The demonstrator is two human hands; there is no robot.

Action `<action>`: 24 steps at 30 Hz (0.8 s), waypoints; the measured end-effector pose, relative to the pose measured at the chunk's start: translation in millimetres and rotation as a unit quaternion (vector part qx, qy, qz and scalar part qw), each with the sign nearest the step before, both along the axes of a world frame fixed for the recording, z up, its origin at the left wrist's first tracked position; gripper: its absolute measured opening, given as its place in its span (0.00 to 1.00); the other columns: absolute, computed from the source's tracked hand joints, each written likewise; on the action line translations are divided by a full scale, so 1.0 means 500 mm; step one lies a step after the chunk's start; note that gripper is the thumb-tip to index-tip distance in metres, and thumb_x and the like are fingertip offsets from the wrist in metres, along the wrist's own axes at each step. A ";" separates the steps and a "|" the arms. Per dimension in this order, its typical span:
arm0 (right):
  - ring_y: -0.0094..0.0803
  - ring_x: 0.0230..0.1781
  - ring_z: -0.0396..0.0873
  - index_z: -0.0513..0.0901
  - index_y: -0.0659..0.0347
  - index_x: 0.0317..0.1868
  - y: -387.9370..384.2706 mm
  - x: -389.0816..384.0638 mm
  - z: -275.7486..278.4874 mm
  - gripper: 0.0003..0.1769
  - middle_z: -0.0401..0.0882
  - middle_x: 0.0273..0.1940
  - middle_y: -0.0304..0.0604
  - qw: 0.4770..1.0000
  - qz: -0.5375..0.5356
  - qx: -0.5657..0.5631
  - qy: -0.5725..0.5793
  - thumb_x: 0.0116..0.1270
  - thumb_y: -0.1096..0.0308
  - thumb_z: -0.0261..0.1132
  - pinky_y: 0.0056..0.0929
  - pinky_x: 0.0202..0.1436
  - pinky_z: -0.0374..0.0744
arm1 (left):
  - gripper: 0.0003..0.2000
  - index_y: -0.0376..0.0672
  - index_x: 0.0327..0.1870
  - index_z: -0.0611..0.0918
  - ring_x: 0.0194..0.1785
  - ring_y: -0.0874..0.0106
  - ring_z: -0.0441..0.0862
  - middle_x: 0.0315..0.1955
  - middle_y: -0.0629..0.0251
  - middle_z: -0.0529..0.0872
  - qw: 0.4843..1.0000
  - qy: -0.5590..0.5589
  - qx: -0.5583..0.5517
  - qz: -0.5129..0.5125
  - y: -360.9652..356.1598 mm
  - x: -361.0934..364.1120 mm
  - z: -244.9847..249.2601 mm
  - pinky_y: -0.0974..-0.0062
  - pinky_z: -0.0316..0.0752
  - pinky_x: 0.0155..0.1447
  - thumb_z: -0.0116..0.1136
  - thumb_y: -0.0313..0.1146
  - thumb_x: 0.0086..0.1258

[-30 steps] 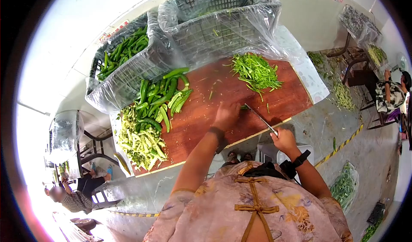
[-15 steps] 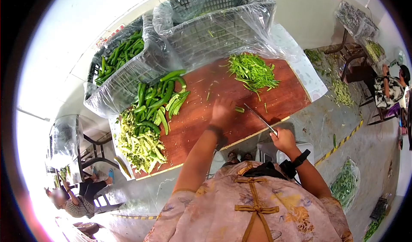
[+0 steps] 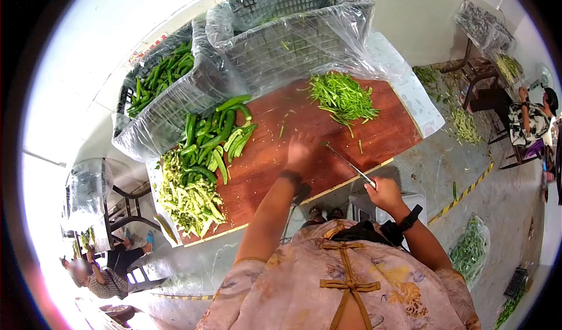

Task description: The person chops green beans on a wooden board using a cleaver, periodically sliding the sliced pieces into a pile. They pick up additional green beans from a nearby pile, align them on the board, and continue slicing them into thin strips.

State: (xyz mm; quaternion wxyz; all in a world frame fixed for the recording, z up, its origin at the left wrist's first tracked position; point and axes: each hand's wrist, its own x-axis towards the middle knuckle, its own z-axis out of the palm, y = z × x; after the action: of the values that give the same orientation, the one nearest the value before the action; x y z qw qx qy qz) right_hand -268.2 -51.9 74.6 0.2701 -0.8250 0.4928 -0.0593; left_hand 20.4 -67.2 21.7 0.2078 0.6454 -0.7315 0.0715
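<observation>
My right hand [image 3: 387, 194] is wrapped round the handle of a knife [image 3: 351, 166], whose thin blade points up and left over the red-brown board [image 3: 263, 178]. A small bit of green lies at the blade's tip. Just left of the tip, my left hand [image 3: 302, 152] is over the board, its fingers blurred and apart, with nothing visible in it. Shredded green pepper [image 3: 342, 98] is heaped at the board's back right. Whole green peppers [image 3: 216, 134] and some cut halves [image 3: 239, 141] lie left of my left hand. Pale pepper cores [image 3: 190, 201] are piled at the left edge.
Behind the board stand a plastic-lined crate [image 3: 293, 43] and another crate of green peppers [image 3: 167, 75]. One person [image 3: 105, 277] sits at far left, another [image 3: 527, 119] at far right. A bag of greens [image 3: 470, 249] is on the floor at right.
The knife tip has shifted slightly up and left, and the small green piece beside it shows less. My left hand is slightly lower, still near the tip.
</observation>
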 end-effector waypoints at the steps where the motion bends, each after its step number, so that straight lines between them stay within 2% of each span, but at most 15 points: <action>1: 0.58 0.32 0.78 0.79 0.66 0.32 -0.001 0.000 -0.003 0.18 0.79 0.28 0.60 1.000 -0.001 0.000 0.000 0.62 0.55 0.59 0.52 0.39 0.75 | 0.17 0.47 0.45 0.79 0.54 0.61 0.74 0.47 0.61 0.79 0.999 -0.037 0.001 -0.001 0.000 -0.001 0.003 0.59 0.69 0.55 0.60 0.36 0.53; 3: 0.56 0.32 0.78 0.82 0.65 0.38 -0.004 0.000 -0.008 0.17 0.80 0.28 0.58 1.000 0.001 -0.020 0.005 0.60 0.57 0.62 0.50 0.37 0.75 | 0.16 0.46 0.45 0.79 0.54 0.61 0.74 0.47 0.60 0.78 0.997 -0.073 0.002 -0.001 0.001 -0.007 0.010 0.59 0.69 0.55 0.59 0.36 0.54; 6: 0.56 0.31 0.78 0.81 0.65 0.37 -0.003 -0.004 -0.002 0.17 0.80 0.28 0.58 0.999 0.005 -0.022 -0.022 0.60 0.58 0.62 0.50 0.36 0.75 | 0.14 0.45 0.45 0.79 0.54 0.60 0.74 0.47 0.59 0.78 0.996 -0.088 -0.025 -0.006 0.000 -0.025 0.008 0.59 0.70 0.56 0.57 0.33 0.56; 8: 0.56 0.31 0.78 0.81 0.66 0.37 -0.006 -0.013 -0.014 0.16 0.79 0.27 0.58 0.999 0.002 -0.028 -0.030 0.60 0.59 0.62 0.50 0.36 0.75 | 0.13 0.43 0.44 0.78 0.53 0.59 0.74 0.45 0.58 0.78 0.987 0.143 -0.050 -0.054 0.002 -0.024 -0.016 0.61 0.71 0.56 0.53 0.29 0.57; 9: 0.56 0.31 0.78 0.81 0.66 0.36 -0.006 -0.015 -0.018 0.16 0.79 0.27 0.59 0.999 -0.004 -0.031 -0.038 0.60 0.59 0.62 0.50 0.36 0.74 | 0.13 0.43 0.44 0.78 0.53 0.59 0.74 0.45 0.58 0.78 0.987 0.142 -0.049 -0.052 0.017 -0.022 -0.012 0.61 0.71 0.56 0.53 0.29 0.57; 11: 0.56 0.30 0.78 0.81 0.66 0.35 -0.007 -0.012 -0.009 0.15 0.79 0.27 0.59 0.999 -0.007 -0.022 -0.034 0.60 0.60 0.63 0.49 0.36 0.74 | 0.13 0.42 0.43 0.78 0.51 0.59 0.74 0.45 0.58 0.78 0.985 0.103 0.105 -0.089 0.054 -0.014 -0.002 0.61 0.71 0.55 0.52 0.28 0.55; 12: 0.56 0.30 0.78 0.81 0.66 0.34 -0.007 -0.012 -0.005 0.15 0.79 0.27 0.59 0.999 -0.013 -0.014 -0.027 0.60 0.60 0.63 0.49 0.36 0.74 | 0.13 0.42 0.43 0.78 0.51 0.59 0.74 0.45 0.58 0.78 0.985 0.102 0.105 -0.089 0.063 -0.009 -0.009 0.61 0.71 0.55 0.52 0.28 0.55; 14: 0.56 0.30 0.78 0.81 0.66 0.34 -0.008 -0.011 -0.015 0.15 0.79 0.27 0.59 0.999 -0.011 -0.020 -0.028 0.60 0.60 0.63 0.49 0.35 0.74 | 0.13 0.42 0.42 0.78 0.49 0.59 0.75 0.44 0.58 0.79 0.991 -0.008 -0.023 -0.133 0.075 -0.002 -0.023 0.61 0.71 0.54 0.52 0.27 0.53; 15: 0.56 0.31 0.78 0.81 0.66 0.33 -0.010 -0.009 -0.018 0.15 0.79 0.26 0.59 0.999 -0.010 -0.028 -0.028 0.60 0.60 0.63 0.50 0.35 0.74 | 0.13 0.42 0.42 0.78 0.49 0.59 0.75 0.44 0.58 0.79 0.991 -0.010 -0.024 -0.132 0.083 -0.007 -0.016 0.61 0.71 0.54 0.52 0.27 0.53; 17: 0.57 0.31 0.78 0.80 0.65 0.34 -0.012 0.002 -0.005 0.15 0.79 0.27 0.59 1.000 0.001 -0.021 -0.015 0.61 0.59 0.61 0.51 0.36 0.74 | 0.15 0.42 0.46 0.78 0.49 0.58 0.74 0.44 0.58 0.78 0.993 0.066 0.031 -0.095 0.104 -0.023 0.005 0.60 0.70 0.56 0.53 0.29 0.54; 20: 0.58 0.32 0.78 0.78 0.64 0.35 -0.011 0.022 0.007 0.15 0.79 0.28 0.59 1.000 0.014 -0.021 -0.011 0.62 0.58 0.59 0.53 0.38 0.74 | 0.18 0.42 0.50 0.77 0.51 0.55 0.73 0.46 0.56 0.77 0.995 0.022 0.019 -0.093 0.117 -0.034 0.013 0.57 0.69 0.57 0.54 0.31 0.56; 24: 0.57 0.33 0.78 0.78 0.63 0.38 -0.011 0.052 0.011 0.15 0.80 0.29 0.58 0.998 0.036 -0.048 0.018 0.62 0.59 0.58 0.53 0.38 0.75 | 0.20 0.42 0.54 0.76 0.52 0.54 0.72 0.48 0.54 0.75 0.996 0.035 0.043 -0.074 0.127 -0.046 0.006 0.55 0.68 0.57 0.54 0.32 0.59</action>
State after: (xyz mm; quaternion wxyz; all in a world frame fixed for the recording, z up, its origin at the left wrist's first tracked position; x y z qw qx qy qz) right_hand -242.4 -57.4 80.3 0.2233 -0.8554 0.4636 -0.0586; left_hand -2.8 -3.8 24.5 0.2101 0.6001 -0.7719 0.0020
